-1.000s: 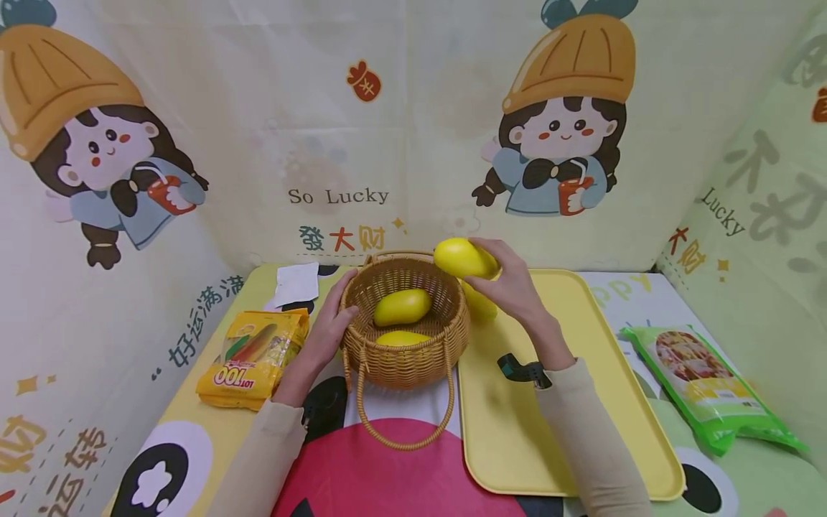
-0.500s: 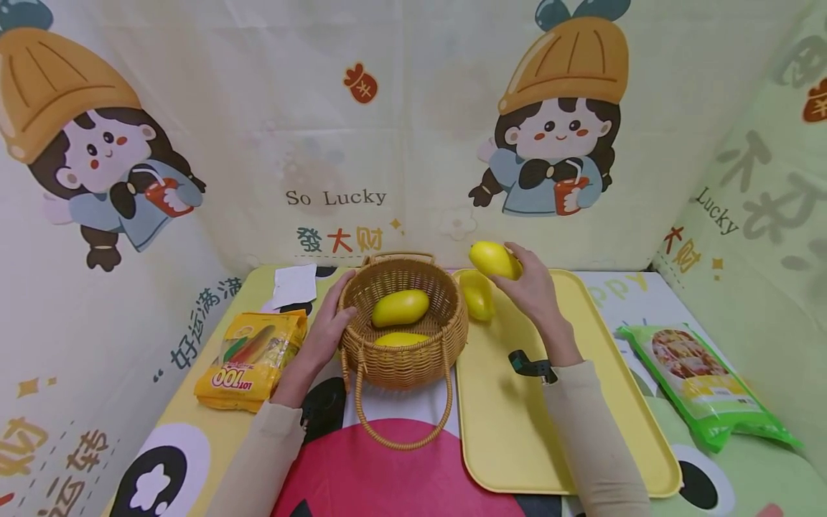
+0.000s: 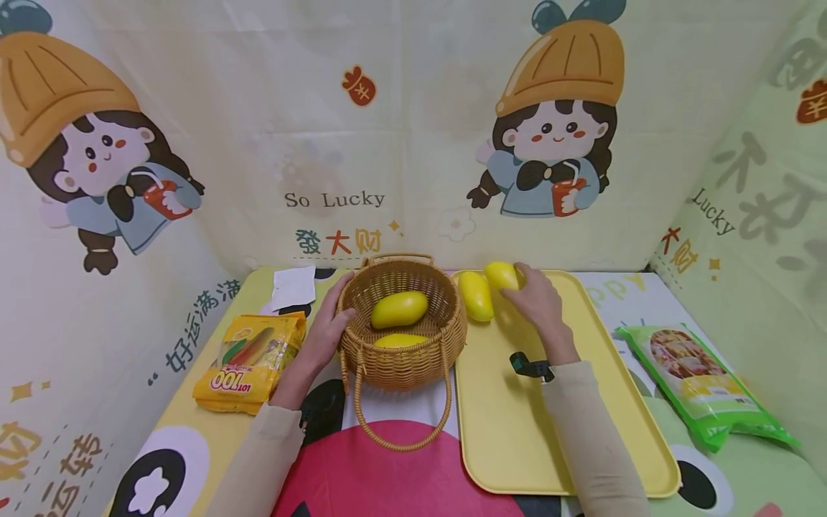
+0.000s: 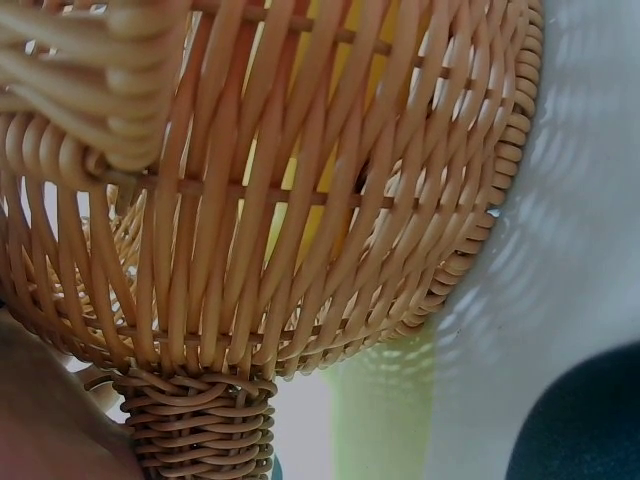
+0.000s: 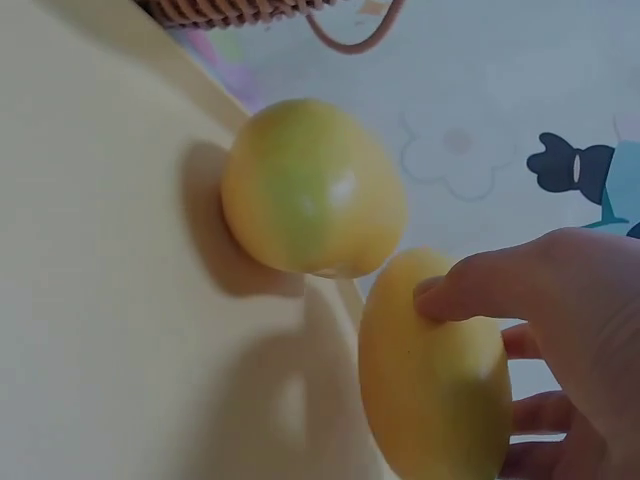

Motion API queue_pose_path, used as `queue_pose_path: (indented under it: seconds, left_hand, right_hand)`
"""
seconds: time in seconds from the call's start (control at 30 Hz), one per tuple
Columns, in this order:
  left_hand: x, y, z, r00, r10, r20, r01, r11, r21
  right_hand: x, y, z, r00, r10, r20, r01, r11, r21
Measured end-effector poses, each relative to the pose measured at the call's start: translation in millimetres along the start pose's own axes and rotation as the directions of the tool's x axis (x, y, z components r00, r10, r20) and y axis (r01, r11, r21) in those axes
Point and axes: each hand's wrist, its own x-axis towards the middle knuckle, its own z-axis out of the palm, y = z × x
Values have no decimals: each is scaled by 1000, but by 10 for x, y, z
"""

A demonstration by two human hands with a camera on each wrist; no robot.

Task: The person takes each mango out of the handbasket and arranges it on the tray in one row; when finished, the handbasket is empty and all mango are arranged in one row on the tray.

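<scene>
My right hand [image 3: 539, 298] holds a yellow mango [image 3: 501, 276] at the back of the yellow tray [image 3: 510, 431]. In the right wrist view, the thumb lies on one side of this mango [image 5: 435, 365] and the fingers curl round the other. Just left of it, a second mango [image 3: 476, 296] rests on the tray beside the basket. My left hand [image 3: 326, 327] grips the left rim of a round wicker basket [image 3: 407, 370], thumb over the edge. Inside the basket lie two more mangoes, one [image 3: 399, 309] behind the other [image 3: 400, 340], which the front rim partly hides.
The basket's looped handle [image 3: 403, 448] hangs down toward the front. An orange snack bag [image 3: 248, 362] and a white paper square [image 3: 293, 287] lie on the left. To the tray's right is a green food packet [image 3: 704, 384]. A patterned cloth wall [image 3: 420, 158] stands behind everything.
My right hand has carried the mango away from the basket's right rim, rightward and then down toward the tray. The left hand keeps its hold on the basket, which has stayed put.
</scene>
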Motion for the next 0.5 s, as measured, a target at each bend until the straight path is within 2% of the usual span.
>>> queue_pose_path:
  seconds: [0.2, 0.5]
  left_hand:
    - [-8, 9, 10, 1000, -15, 0, 15, 1000, 1]
    - [-13, 23, 8, 1000, -12, -2, 12, 1000, -5]
  right_hand:
    - [-35, 24, 31, 997, 55, 61, -50, 996, -71]
    - [-46, 1, 0, 989, 38, 144, -27, 997, -77]
